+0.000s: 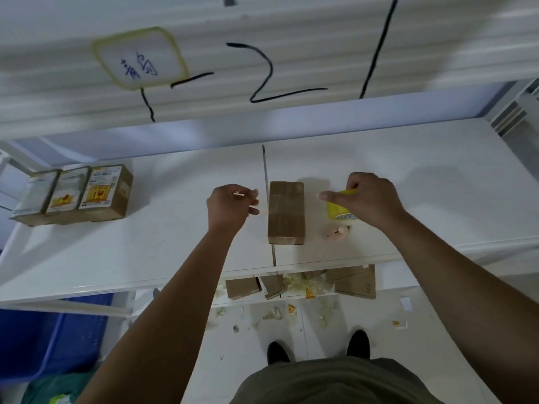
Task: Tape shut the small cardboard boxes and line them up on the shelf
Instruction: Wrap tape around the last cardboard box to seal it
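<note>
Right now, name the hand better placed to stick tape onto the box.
Likely left: left hand pinches what looks like a tape end beside the box; right hand grips the roll.

**Brown, white and yellow**

Plain brown on the cardboard box (285,212). Bright yellow on the tape roll (335,212). White labels with yellow print on three brown boxes (73,196). White across the shelf (423,176), with black marker strokes (262,74) overhead. Blue for the crate (43,339).
</note>
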`<state>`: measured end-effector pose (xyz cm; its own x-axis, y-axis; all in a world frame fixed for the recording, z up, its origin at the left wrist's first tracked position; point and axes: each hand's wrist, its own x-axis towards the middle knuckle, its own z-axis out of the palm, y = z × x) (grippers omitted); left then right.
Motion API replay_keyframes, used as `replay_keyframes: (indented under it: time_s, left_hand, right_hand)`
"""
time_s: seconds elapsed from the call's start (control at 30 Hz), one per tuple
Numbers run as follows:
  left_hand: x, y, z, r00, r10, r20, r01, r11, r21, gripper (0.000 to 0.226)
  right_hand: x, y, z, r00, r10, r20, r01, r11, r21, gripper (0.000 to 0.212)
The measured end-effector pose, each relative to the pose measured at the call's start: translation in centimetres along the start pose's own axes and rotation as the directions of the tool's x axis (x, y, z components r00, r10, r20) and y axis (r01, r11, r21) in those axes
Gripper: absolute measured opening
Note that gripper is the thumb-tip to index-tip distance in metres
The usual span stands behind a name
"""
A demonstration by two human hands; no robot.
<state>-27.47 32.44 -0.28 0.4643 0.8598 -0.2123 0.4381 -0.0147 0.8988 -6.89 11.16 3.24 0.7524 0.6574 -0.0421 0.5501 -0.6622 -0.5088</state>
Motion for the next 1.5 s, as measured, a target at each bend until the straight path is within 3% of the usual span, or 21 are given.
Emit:
replay_keyframes:
  time_s: [0.17,0.33,0.4,0.5,0.57,0.6,0.7,0.77,0.87,0.97,1.07,1.17,1.23,1.3,1.43,1.5]
  left_hand:
    - [1.2,-1.9,1.4,0.999,-0.038,0.000,0.038,0.999,-0.002,0.010]
    - [1.4,-3.0,3.7,0.994,-0.103,-0.043,0.106,0.991,0.077,0.013]
    - [0.6,-3.2,4.8,0.990,-0.111,-0.090,0.125,0.977,0.170,0.022]
    - [-0.8,-3.3,6.2,0.979,-0.088,-0.184,0.140,0.946,0.293,0.055]
    - [-1.4,-3.2,6.8,0.968,-0.029,-0.251,0.118,0.930,0.347,0.046]
    - [-1.7,-3.1,7.1,0.971,-0.011,-0.239,0.103,0.921,0.376,0.039]
    - [-3.0,-2.8,8.2,0.993,-0.028,-0.113,0.073,0.906,0.416,0.058]
    - [-4.0,-2.3,8.6,0.997,-0.033,-0.072,0.053,0.953,0.298,0.053]
    - [-5.2,-1.2,8.8,0.998,-0.052,-0.034,0.045,0.985,-0.165,0.030]
    - [-5.4,0.3,9.0,0.994,-0.110,-0.027,0.096,0.947,-0.307,0.037]
    - [-4.9,1.5,8.9,0.978,-0.207,-0.037,0.174,0.895,-0.412,0.032]
    - [-4.5,2.6,8.1,0.949,-0.315,-0.009,0.246,0.759,-0.603,0.032]
    - [-4.6,3.1,7.8,0.931,-0.363,0.034,0.286,0.670,-0.685,0.033]
    - [-5.0,3.6,7.8,0.908,-0.404,0.107,0.345,0.579,-0.739,0.030]
    - [-6.2,3.8,8.1,0.880,-0.352,0.318,0.442,0.365,-0.820,0.038]
    - [-6.4,3.6,8.1,0.887,-0.290,0.360,0.449,0.353,-0.821,0.049]
  right_hand:
    - [1.3,-0.2,1.5,0.999,0.011,0.050,0.001,0.972,-0.236,0.073]
    - [2.2,-0.7,3.3,0.997,-0.007,0.081,0.043,0.892,-0.451,0.062]
    - [2.3,-1.1,3.9,0.996,-0.034,0.082,0.070,0.869,-0.489,0.056]
    - [2.4,-1.7,4.5,0.994,-0.077,0.082,0.109,0.837,-0.537,0.056]
    - [2.5,-1.7,4.7,0.993,-0.088,0.080,0.118,0.827,-0.550,0.056]
    - [2.5,-1.6,4.7,0.993,-0.090,0.077,0.118,0.828,-0.548,0.055]
    - [2.7,-1.3,4.6,0.992,-0.096,0.078,0.122,0.838,-0.533,0.054]
    - [2.7,-1.0,4.2,0.991,-0.104,0.080,0.130,0.852,-0.507,0.052]
    - [2.6,-0.4,3.4,0.996,-0.060,0.066,0.080,0.929,-0.361,0.050]
    - [2.5,0.5,1.8,0.998,0.015,0.059,-0.009,0.994,-0.105,0.055]
    - [2.8,0.9,-0.6,0.994,0.057,0.089,-0.077,0.970,0.232,0.070]
    - [3.0,1.2,-3.3,0.978,-0.029,0.209,-0.078,0.871,0.485,0.076]
    - [3.1,1.3,-4.5,0.940,-0.157,0.302,-0.038,0.834,0.551,0.064]
    - [3.2,1.3,-5.1,0.911,-0.237,0.337,0.004,0.824,0.567,0.049]
    - [3.1,0.4,-5.2,0.910,-0.294,0.292,0.084,0.821,0.565,0.053]
    - [3.0,-0.3,-5.1,0.912,-0.292,0.287,0.101,0.840,0.533,0.053]
